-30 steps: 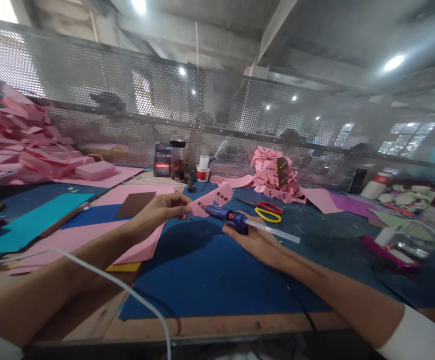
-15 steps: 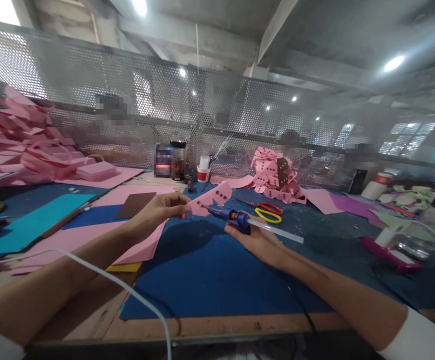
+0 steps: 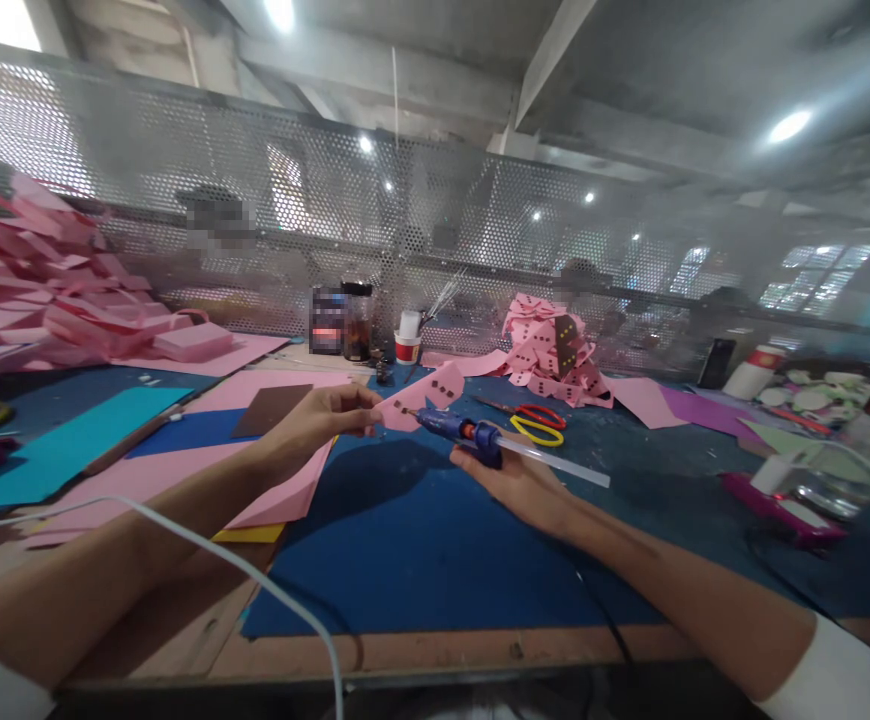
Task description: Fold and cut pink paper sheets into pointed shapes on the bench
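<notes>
My left hand pinches the left end of a pink strip dotted with small dark squares, held above the blue mat. A blue glue gun is in my right hand, the fingers wrapped round its handle. Its nozzle points left and meets the strip near my left fingers; whether it touches cannot be made out. A clear glue stick juts from the back of the gun. Just behind my right hand lie scissors with red and yellow handles.
A heap of dotted pink pieces lies beyond the scissors. At left are piled pink strips and a turquoise sheet. A white cable crosses the front left. A jar and a cup stand at the back.
Both hands, the pink strip and the glue gun stay almost exactly in place. Behind the perforated screen, a person at left has shifted slightly.
</notes>
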### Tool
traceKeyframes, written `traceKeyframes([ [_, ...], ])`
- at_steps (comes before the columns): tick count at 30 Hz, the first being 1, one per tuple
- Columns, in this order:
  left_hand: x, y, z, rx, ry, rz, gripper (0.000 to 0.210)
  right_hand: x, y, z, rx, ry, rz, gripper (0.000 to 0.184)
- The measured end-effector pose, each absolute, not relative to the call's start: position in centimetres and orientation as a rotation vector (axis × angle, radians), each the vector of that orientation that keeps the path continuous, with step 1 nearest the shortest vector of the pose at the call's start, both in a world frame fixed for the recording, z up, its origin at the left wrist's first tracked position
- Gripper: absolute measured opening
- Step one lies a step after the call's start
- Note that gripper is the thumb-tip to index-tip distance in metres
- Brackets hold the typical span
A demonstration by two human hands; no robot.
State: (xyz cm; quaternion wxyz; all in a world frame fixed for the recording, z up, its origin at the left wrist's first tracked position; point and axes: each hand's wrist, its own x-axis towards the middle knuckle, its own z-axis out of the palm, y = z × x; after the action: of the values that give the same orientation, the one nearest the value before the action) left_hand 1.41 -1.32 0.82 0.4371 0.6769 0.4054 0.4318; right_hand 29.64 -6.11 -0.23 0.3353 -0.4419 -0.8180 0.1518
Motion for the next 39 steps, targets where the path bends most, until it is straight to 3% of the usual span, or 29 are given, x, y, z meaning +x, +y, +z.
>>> traceKeyframes([
  [39,1.16,-1.10,0.75,1.694,0.996,1.065,0.026,30.00,-5.71,-1.15,-1.154,-2.154,0.263,0.030],
])
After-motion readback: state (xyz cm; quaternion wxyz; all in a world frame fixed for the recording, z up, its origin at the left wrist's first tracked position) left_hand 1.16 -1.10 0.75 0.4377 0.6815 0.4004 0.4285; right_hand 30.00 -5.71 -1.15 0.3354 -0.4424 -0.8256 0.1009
